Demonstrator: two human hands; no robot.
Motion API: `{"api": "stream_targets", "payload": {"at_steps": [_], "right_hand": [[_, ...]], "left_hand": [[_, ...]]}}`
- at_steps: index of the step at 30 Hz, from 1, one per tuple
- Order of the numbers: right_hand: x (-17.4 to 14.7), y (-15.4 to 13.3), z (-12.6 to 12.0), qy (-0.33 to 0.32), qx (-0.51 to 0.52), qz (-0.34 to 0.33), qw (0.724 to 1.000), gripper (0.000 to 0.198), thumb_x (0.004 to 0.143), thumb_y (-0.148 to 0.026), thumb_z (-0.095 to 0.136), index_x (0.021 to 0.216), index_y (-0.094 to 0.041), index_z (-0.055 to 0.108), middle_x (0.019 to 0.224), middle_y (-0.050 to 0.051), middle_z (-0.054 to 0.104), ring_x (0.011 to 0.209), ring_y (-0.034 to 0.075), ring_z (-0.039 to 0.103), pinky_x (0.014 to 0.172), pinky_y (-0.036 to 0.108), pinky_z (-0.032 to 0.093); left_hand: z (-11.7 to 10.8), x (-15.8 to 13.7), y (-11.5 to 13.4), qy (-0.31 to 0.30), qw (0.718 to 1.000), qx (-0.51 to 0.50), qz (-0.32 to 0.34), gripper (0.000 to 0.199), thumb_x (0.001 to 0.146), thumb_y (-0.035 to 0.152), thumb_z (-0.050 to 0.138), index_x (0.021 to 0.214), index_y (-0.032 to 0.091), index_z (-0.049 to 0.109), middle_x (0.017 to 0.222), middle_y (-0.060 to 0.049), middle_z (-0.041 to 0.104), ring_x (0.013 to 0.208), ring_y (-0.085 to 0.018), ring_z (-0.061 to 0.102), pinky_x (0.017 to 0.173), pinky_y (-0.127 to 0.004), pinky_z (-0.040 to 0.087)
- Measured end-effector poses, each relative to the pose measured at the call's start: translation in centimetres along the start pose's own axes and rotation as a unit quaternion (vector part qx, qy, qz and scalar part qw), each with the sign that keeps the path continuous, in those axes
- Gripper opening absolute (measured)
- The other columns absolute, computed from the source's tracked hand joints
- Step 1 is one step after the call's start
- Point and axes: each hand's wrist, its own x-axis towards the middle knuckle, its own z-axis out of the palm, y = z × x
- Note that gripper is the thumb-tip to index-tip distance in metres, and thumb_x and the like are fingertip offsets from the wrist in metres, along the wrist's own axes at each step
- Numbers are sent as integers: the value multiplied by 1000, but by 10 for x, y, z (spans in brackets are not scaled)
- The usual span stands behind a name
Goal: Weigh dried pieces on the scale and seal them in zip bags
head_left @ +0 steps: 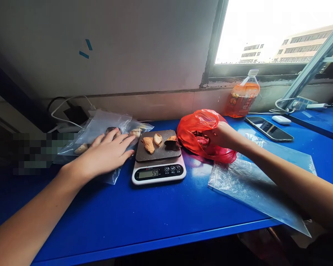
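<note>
My left hand [109,153] lies spread, palm down, over clear zip bags [100,123] that hold brownish dried pieces [135,132]. To its right stands a small digital scale [159,181] with several dried brown pieces [148,145] on its dark plate; the display appears to read 9.5. My right hand [220,135] reaches into the open red plastic bag [188,127]. Its fingers are hidden inside, so what they hold cannot be made out. Dark reddish dried pieces [202,139] show in the bag's mouth.
Large clear zip bags [255,188] lie under my right forearm, overhanging the front edge of the blue table [155,221]. Behind are a bottle of orange drink [242,96], a phone [269,128] and a white earbud case [281,119]. A charger with cables [76,112] sits back left.
</note>
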Motion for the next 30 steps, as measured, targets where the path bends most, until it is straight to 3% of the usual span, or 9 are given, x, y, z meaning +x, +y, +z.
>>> {"api": "stream_targets", "payload": {"at_steps": [2,6,10,12,15,18,23,26,30], "right_hand": [[-6,-2,-13,4,-5,-15,1000,25,85,-10,45,70,-19,63,73,6,65,70,18,55,67,30,43],[-19,-22,-33,68,22,-72,995,24,88,-12,45,71,-19,60,69,6,61,66,17,52,60,29,40],[-29,-66,-34,57,172,-117,976,18,93,-13,48,85,-18,63,79,5,68,70,15,59,64,26,45],[-33,-90,-31,23,264,-127,956,17,95,-14,49,87,-17,63,79,4,68,71,13,60,67,25,47],[-37,-114,-29,-26,370,-94,924,14,95,-16,51,87,-16,62,79,4,68,70,12,60,63,22,47],[-39,-123,-31,-67,431,-44,899,16,95,-21,51,85,-16,61,76,3,66,67,11,58,60,21,45],[-40,-126,-30,-125,496,15,859,22,96,-31,51,86,-16,63,76,2,65,68,12,57,59,21,45],[-40,-126,-29,-105,494,25,863,17,94,-27,54,94,-15,67,85,3,69,75,13,61,66,22,48],[-39,-122,-27,-18,460,46,887,17,93,-24,55,101,-15,67,88,4,70,76,13,61,66,23,48]], "left_hand": [[-12,-1,-4,10,999,-30,-8,52,94,42,35,141,28,53,137,-10,61,130,-39,51,100,-58,44],[-34,-8,6,118,990,-77,-13,45,99,39,33,130,21,60,129,-10,66,118,-32,61,99,-47,48],[-40,-25,46,257,943,-147,154,28,99,30,45,118,19,63,110,-6,73,101,-23,68,90,-36,52],[-40,-37,70,266,916,-169,247,24,96,25,55,118,17,62,105,-6,74,96,-21,69,87,-33,52],[-38,-52,97,271,887,-206,313,23,94,21,61,115,14,62,99,-5,74,88,-20,70,81,-32,54],[-37,-57,109,250,876,-290,292,17,91,14,62,108,15,65,96,-3,75,83,-16,71,77,-25,55],[-38,-52,107,131,862,-458,174,12,86,11,66,93,21,67,82,7,73,71,-8,68,68,-13,53],[-41,-48,103,106,874,-449,150,9,86,13,65,86,22,67,78,8,71,68,-8,66,63,-14,51],[-38,-41,91,151,914,-353,133,8,89,18,60,89,21,67,80,4,70,68,-11,64,61,-21,47]]}}
